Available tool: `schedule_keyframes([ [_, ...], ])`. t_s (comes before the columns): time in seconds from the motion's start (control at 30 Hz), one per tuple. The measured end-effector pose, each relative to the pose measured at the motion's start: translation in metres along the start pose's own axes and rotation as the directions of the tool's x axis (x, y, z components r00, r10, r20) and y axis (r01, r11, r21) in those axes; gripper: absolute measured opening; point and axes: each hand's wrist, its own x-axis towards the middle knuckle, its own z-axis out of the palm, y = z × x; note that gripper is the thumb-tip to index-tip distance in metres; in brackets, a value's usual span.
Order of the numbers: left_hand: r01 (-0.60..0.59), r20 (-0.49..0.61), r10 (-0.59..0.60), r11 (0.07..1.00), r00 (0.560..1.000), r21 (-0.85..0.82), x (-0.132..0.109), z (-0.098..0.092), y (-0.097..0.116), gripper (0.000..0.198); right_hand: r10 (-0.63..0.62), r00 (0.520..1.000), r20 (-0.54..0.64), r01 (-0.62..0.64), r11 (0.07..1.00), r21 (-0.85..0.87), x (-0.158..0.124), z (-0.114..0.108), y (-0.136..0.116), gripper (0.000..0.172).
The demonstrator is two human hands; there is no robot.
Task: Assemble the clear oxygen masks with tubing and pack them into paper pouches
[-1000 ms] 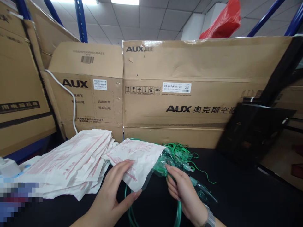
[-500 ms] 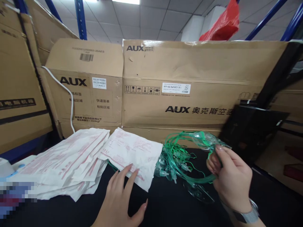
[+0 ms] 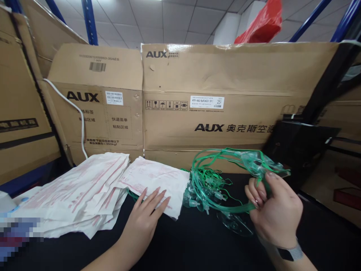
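Observation:
My right hand [image 3: 275, 210] is closed around coiled green tubing with a clear green mask [image 3: 258, 163] at its top, held a little above the black table [image 3: 197, 244]. From it, tubing loops trail left into a tangled pile of green tubing and masks [image 3: 204, 186] lying on the table. My left hand [image 3: 145, 216] lies flat with fingers stretched out on a white paper pouch with red print [image 3: 153, 177]. Left of that pouch spreads a stack of the same white pouches [image 3: 76, 192].
Tall brown AUX cardboard boxes [image 3: 214, 98] wall off the back of the table, with more boxes at the left [image 3: 19, 101]. A white cable [image 3: 76, 113] hangs down the left box. A black panel [image 3: 299, 150] leans at the right. Blue rack posts and a red bag [image 3: 262, 24] show above.
My right hand took hold of a mask and tubing from the pile and lifted it up and to the right. My left hand let go of the pouch's edge and now lies flat on it.

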Motion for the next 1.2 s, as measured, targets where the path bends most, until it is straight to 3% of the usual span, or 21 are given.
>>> schedule_keyframes([
  [0.13,-0.058,0.019,0.062,0.988,0.998,-0.141,-0.002,0.001,-0.008,0.057,0.143,0.990,0.006,-0.143,0.986,0.080,0.004,-0.002,0.000,0.025],
  [0.27,-0.108,-0.007,0.111,0.945,0.994,-0.309,0.000,-0.017,-0.009,0.055,0.281,0.959,0.017,-0.280,0.946,0.162,0.008,-0.006,0.002,0.027],
  [0.4,-0.003,0.077,0.032,0.937,0.997,-0.349,0.002,-0.037,-0.008,0.032,0.343,0.939,0.014,-0.340,0.926,0.162,0.007,-0.006,0.004,0.031],
  [0.53,0.114,0.034,-0.109,0.950,0.994,-0.289,0.002,-0.029,0.001,0.005,0.350,0.937,0.015,-0.348,0.927,0.137,0.001,-0.002,0.006,0.030],
  [0.63,0.218,-0.024,-0.229,0.950,0.973,-0.223,0.000,-0.013,0.009,0.018,0.359,0.933,0.026,-0.359,0.925,0.120,-0.004,0.001,0.008,0.028],
  [0.73,0.239,-0.048,-0.248,0.960,0.967,-0.149,-0.002,-0.003,0.015,0.027,0.354,0.935,0.031,-0.355,0.929,0.107,-0.008,0.003,0.010,0.028],
  [0.9,0.228,0.013,-0.228,0.972,0.974,-0.049,-0.003,0.002,0.016,0.077,0.336,0.941,0.045,-0.338,0.939,0.067,-0.011,0.003,0.015,0.030],
  [1.07,0.236,0.073,-0.235,0.972,0.969,-0.017,-0.004,0.003,0.017,0.080,0.344,0.938,0.042,-0.346,0.936,0.073,-0.011,0.003,0.017,0.026],
  [1.2,0.163,0.099,-0.160,0.986,0.982,-0.021,-0.004,-0.001,0.017,0.070,0.360,0.933,0.032,-0.361,0.928,0.095,-0.010,0.004,0.015,0.028],
])
